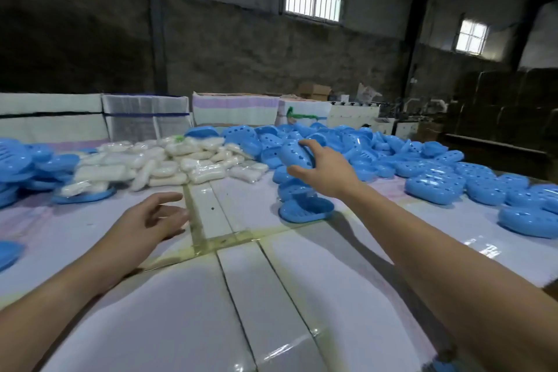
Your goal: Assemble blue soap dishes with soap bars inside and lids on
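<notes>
My right hand (324,167) reaches out over the table and grips a blue perforated soap dish part (294,154), held tilted above the edge of the big blue pile (422,160). Just below it lies another blue dish piece (306,210) flat on the table. A heap of white wrapped soap bars (163,163) sits at the middle left. My left hand (151,220) hovers over the table with fingers apart and holds nothing. More blue lids (21,166) are stacked at the far left.
The work surface (271,296) is made of white wrapped packs joined with yellowish tape. Wrapped bales (145,115) stand behind the piles. One blue piece (9,252) lies at the left edge. Dark cartons (513,106) rise at the far right.
</notes>
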Demonstrator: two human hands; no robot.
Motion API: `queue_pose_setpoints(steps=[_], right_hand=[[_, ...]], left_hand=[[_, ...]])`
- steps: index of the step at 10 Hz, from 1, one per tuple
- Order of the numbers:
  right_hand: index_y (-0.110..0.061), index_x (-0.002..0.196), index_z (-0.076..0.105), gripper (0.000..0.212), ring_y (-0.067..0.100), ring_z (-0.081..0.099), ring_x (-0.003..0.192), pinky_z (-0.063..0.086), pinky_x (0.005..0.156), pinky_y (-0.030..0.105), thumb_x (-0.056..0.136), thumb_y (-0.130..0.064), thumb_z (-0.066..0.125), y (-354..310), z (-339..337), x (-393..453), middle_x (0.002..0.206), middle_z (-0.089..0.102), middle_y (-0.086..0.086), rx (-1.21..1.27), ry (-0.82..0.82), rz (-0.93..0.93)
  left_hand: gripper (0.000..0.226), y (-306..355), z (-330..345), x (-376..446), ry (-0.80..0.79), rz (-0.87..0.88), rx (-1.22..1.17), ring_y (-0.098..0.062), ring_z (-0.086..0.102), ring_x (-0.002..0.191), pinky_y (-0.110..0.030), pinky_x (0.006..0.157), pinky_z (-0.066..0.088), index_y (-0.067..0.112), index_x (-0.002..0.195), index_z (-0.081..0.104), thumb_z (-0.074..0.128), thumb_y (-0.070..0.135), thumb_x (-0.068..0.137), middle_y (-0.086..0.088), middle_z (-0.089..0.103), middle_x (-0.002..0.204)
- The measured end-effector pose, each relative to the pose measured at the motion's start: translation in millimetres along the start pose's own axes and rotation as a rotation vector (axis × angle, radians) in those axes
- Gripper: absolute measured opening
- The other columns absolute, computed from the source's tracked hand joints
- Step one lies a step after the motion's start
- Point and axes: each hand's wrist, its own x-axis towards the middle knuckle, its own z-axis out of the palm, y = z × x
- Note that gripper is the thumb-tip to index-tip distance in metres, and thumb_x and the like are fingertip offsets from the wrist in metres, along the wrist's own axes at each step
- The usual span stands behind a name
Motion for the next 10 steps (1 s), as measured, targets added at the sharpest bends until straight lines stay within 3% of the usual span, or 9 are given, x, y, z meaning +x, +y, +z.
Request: queue_pose_setpoints(steps=[1, 2, 3, 4, 5, 6, 7, 8, 10], right_hand=[[-0.035, 0.14, 0.041, 0.066, 0.033, 0.052, 0.116, 0.048, 0.086, 0.043, 0.083, -0.069, 0.046, 62, -20, -1, 0.123, 0.06, 0.008, -0.168, 0.063, 0.208], [-0.033, 0.137, 0.043, 0.066, 0.036, 0.045, 0.123, 0.043, 0.091, 0.045, 0.083, -0.071, 0.038, 112, -26, -9, 0.131, 0.055, 0.011, -0.334, -0.024, 0.368], [-0.028, 0.128, 0.05, 0.059, 0.036, 0.037, 0.127, 0.036, 0.097, 0.049, 0.086, -0.066, 0.036, 147, -26, -17, 0.135, 0.048, 0.011, -0.457, -0.054, 0.433], [-0.024, 0.125, 0.055, 0.052, 0.035, 0.035, 0.128, 0.033, 0.1, 0.051, 0.089, -0.059, 0.038, 171, -33, -19, 0.136, 0.045, 0.01, -0.567, 0.0, 0.45], [-0.024, 0.124, 0.057, 0.041, 0.034, 0.035, 0.128, 0.032, 0.101, 0.05, 0.093, -0.047, 0.045, 195, -39, -19, 0.136, 0.043, 0.009, -0.632, 0.021, 0.478], [-0.025, 0.124, 0.057, 0.034, 0.033, 0.036, 0.126, 0.034, 0.101, 0.049, 0.091, -0.031, 0.054, 213, -43, -18, 0.133, 0.043, 0.008, -0.725, 0.04, 0.503], [-0.025, 0.127, 0.057, 0.036, 0.032, 0.037, 0.126, 0.033, 0.102, 0.048, 0.091, -0.027, 0.056, 220, -43, -15, 0.134, 0.044, 0.008, -0.807, 0.061, 0.541], [-0.022, 0.128, 0.053, 0.036, 0.034, 0.036, 0.128, 0.035, 0.103, 0.047, 0.093, -0.022, 0.052, 217, -36, -10, 0.137, 0.042, 0.009, -0.794, 0.124, 0.511], [-0.024, 0.131, 0.052, 0.035, 0.029, 0.042, 0.12, 0.039, 0.098, 0.042, 0.097, -0.029, 0.048, 163, -24, 15, 0.13, 0.048, 0.008, -0.534, 0.174, 0.254]], left_hand=[[0.041, -6, 2, 4, 0.01, 0.02, -0.011, -0.011, 0.075, 0.092, -0.03, 0.087, 0.05, 0.029, 0.113, 0.068, 0.068, 0.041, 0.073, 0.005, 0.078, 0.103], [0.033, -18, -3, 11, 0.019, 0.028, -0.01, -0.011, 0.076, 0.089, -0.025, 0.083, 0.055, 0.033, 0.105, 0.074, 0.066, 0.042, 0.074, 0.004, 0.079, 0.1], [0.047, -35, -13, 18, 0.033, 0.056, 0.051, -0.011, 0.075, 0.092, -0.019, 0.072, 0.06, 0.037, 0.115, 0.071, 0.069, 0.058, 0.073, 0.004, 0.078, 0.104], [0.066, -59, -31, 28, 0.025, 0.05, 0.151, -0.014, 0.073, 0.103, -0.025, 0.081, 0.059, 0.032, 0.128, 0.065, 0.068, 0.072, 0.077, 0.006, 0.076, 0.114], [0.055, -83, -47, 44, -0.022, 0.058, 0.251, -0.015, 0.069, 0.114, -0.041, 0.093, 0.055, 0.033, 0.133, 0.061, 0.061, 0.066, 0.089, 0.009, 0.072, 0.123], [0.052, -93, -47, 51, -0.039, 0.044, 0.27, -0.018, 0.068, 0.116, -0.046, 0.095, 0.054, 0.029, 0.136, 0.059, 0.061, 0.059, 0.094, 0.007, 0.071, 0.125], [0.044, -91, -38, 53, -0.011, 0.029, 0.266, -0.021, 0.068, 0.115, -0.051, 0.098, 0.052, 0.025, 0.137, 0.06, 0.06, 0.046, 0.098, 0.003, 0.072, 0.124], [0.036, -83, -32, 51, 0.033, 0.001, 0.226, -0.026, 0.069, 0.113, -0.055, 0.1, 0.05, 0.02, 0.132, 0.064, 0.059, 0.035, 0.099, -0.003, 0.073, 0.12], [0.035, -72, -29, 45, 0.033, -0.011, 0.218, -0.026, 0.07, 0.111, -0.055, 0.1, 0.051, 0.021, 0.126, 0.068, 0.063, 0.039, 0.096, -0.003, 0.074, 0.117]])
